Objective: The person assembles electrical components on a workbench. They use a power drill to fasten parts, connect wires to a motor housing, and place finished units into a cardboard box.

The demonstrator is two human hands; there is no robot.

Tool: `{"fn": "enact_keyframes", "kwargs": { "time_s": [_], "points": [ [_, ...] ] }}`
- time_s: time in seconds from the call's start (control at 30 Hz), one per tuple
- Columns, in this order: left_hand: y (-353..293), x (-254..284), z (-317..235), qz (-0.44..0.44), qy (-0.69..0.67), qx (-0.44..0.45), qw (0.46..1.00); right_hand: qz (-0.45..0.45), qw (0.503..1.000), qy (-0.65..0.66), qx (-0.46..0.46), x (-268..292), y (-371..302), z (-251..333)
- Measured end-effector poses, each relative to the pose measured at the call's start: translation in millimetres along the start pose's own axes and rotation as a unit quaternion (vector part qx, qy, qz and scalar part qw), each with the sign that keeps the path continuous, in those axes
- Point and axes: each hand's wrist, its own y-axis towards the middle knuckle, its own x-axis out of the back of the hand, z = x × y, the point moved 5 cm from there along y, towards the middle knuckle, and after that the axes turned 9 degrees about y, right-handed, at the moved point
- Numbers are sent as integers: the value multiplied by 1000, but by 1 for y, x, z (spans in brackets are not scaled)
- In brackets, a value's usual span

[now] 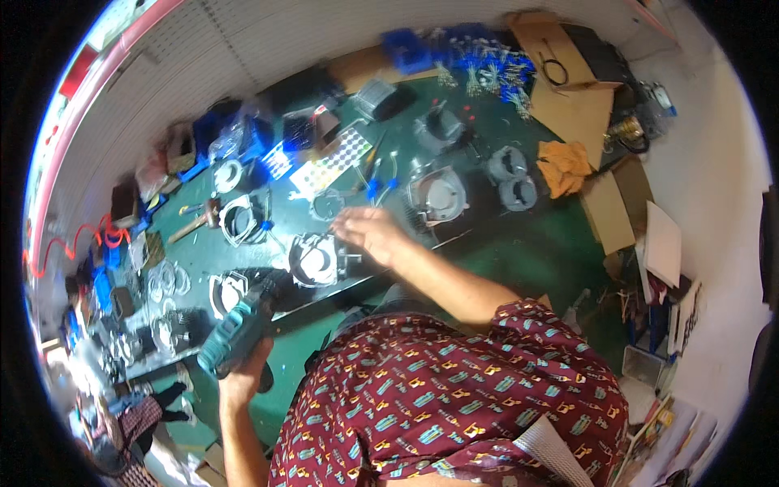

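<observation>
My left hand is wrapped round the grip of a teal and black cordless drill, its nose pointing up and to the right toward the bench edge. My right hand hovers just right of and above a round metal housing at the bench's front edge. Its fingers stretch leftward, slightly apart, and I see nothing in them. Whether the fingertips touch the housing cannot be told. Left of it another open metal housing sits partly behind the drill's nose. Farther back lies a ring-shaped housing.
On the green bench are a hammer, a sticker sheet, more housings and an orange cloth. Blue bins and wire bundles line the back. Cardboard stands right. Another person is at lower left.
</observation>
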Motion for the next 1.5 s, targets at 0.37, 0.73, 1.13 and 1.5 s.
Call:
{"fn": "enact_keyframes", "kwargs": {
  "time_s": [0.37, 0.73, 1.13, 1.5],
  "points": [
    [-12, -30, 30, -24, -69, 69, 995, -10, 999, -48, 16, 4, -28, 3],
    [-22, -37, 25, -13, -170, 149, 974, 63, 995, -78, -18, 13, -42, 8],
    [-36, -21, 39, 8, -118, 185, 976, 68, 989, -42, -122, 13, -44, -8],
    [-51, -18, 39, -41, -32, 129, 990, 8, 920, -390, 36, -17, -28, 2]
  ]
}}
